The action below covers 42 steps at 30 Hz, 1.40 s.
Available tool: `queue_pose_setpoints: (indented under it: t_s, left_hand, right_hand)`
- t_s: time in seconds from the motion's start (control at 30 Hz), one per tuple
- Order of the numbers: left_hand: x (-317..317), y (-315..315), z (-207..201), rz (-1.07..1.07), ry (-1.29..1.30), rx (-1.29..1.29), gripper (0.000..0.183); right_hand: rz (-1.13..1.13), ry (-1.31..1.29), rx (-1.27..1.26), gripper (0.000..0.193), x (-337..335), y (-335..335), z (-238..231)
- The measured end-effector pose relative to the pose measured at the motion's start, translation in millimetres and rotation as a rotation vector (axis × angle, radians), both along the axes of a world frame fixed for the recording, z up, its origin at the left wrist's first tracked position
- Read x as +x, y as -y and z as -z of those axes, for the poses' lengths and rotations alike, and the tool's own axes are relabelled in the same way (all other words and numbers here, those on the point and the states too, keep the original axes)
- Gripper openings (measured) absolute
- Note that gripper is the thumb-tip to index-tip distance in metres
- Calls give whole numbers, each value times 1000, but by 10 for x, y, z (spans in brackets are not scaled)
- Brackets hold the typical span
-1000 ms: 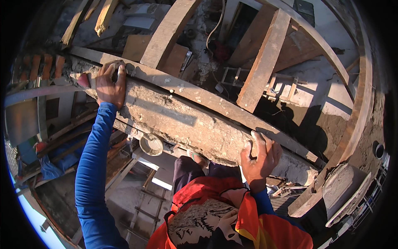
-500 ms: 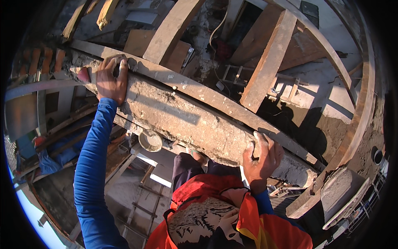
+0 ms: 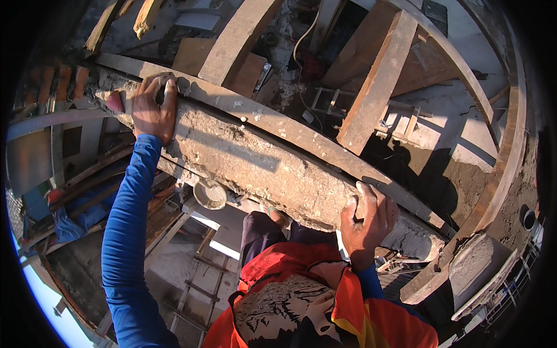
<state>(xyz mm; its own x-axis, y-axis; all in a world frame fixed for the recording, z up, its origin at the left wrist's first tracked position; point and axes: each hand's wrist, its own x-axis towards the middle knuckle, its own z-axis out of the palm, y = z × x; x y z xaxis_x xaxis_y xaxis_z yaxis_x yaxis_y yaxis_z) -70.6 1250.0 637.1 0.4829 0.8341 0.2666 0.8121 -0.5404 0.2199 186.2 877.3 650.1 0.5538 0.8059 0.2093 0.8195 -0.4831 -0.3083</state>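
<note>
A rough, broken-topped concrete beam (image 3: 249,159) runs from upper left to lower right in front of me, with a long wooden plank (image 3: 278,124) along its far side. My left hand (image 3: 154,110) lies over the beam's upper-left part, its fingers bent over the far edge beside the plank. Farther right, my right hand (image 3: 369,219) grips across the beam, thumb on top and fingers curled toward the plank. Its fingertips partly hide where they touch. A reddish chunk (image 3: 114,102) sits on the beam just left of my left hand.
Below the beam hangs or stands a round, cement-stained container (image 3: 210,194). Thick timbers (image 3: 380,81) stick out on the far side, above a lower level with debris. A curved board (image 3: 499,174) bounds the right. Bamboo ladder-like poles (image 3: 200,284) show beneath me.
Both hands keep their places on the beam. My left forearm has shifted very slightly left, along with a small shift of the whole view.
</note>
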Motion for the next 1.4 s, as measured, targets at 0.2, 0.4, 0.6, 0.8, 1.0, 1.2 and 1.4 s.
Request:
queue_pose_setpoints:
  t_s: [0.2,0.4,0.6,0.8,1.0,1.2,1.4]
  left_hand:
    - [-19,-20,36,-12,2,-3,31]
    - [14,-3,8,-12,-7,-6,32]
    - [-77,-33,95,9,-23,77,37]
    - [26,18,-7,-7,-6,-9,34]
    - [-22,-13,29,2,-5,11,33]
    - [-8,-5,14,-10,-8,-5,33]
    - [-1,-8,17,-12,1,-16,33]
  right_hand:
    - [10,-6,-27,46,-4,22,10]
    - [-10,-3,-14,47,16,38,34]
    - [-6,-10,-14,45,11,14,12]
    - [0,-2,-18,43,7,9,-2]
    - [11,-1,-2,43,-10,-13,-25]
    - [16,-17,7,43,-9,-7,-20]
    - [25,-9,10,42,-14,19,15]
